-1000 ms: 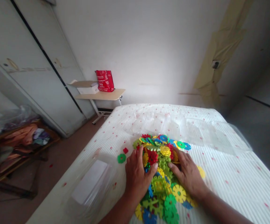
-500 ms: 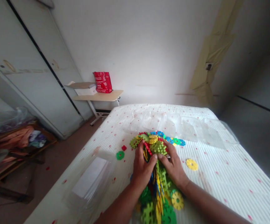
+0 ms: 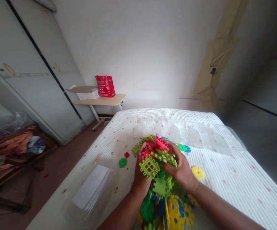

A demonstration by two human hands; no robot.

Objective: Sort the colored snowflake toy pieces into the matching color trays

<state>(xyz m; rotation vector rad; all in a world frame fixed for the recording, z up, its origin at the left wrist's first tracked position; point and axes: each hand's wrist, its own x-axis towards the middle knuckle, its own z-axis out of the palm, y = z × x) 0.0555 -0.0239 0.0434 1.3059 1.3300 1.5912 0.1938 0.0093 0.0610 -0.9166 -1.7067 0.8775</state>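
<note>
Both hands cup a clump of plastic interlocking building pieces over a heap of the same kind. My left hand (image 3: 140, 179) is curled round the clump's left side, beside a lime-green square piece (image 3: 149, 167) with a grid centre. My right hand (image 3: 183, 168) wraps the other side, against a tilted lime-green piece (image 3: 164, 157). Between them show red pieces (image 3: 161, 143). Below lie notched yellow discs (image 3: 176, 212), a dark green disc (image 3: 147, 210) and another green square piece (image 3: 161, 187). Some fingertips are hidden behind the pieces.
A green flower-shaped piece (image 3: 122, 163) and a small red piece (image 3: 126, 155) lie left; a yellow disc (image 3: 198, 172) lies right. A clear plastic package with a white card (image 3: 92, 187) and clear plastic sheeting (image 3: 200, 135) rest on the bedspread (image 3: 236, 179). Behind, a side table (image 3: 114, 99) bears a red bag (image 3: 105, 86).
My hands have gathered up red and green pieces, which now stand raised between them. Pieces below have shifted, and more yellow discs show near my right forearm.
</note>
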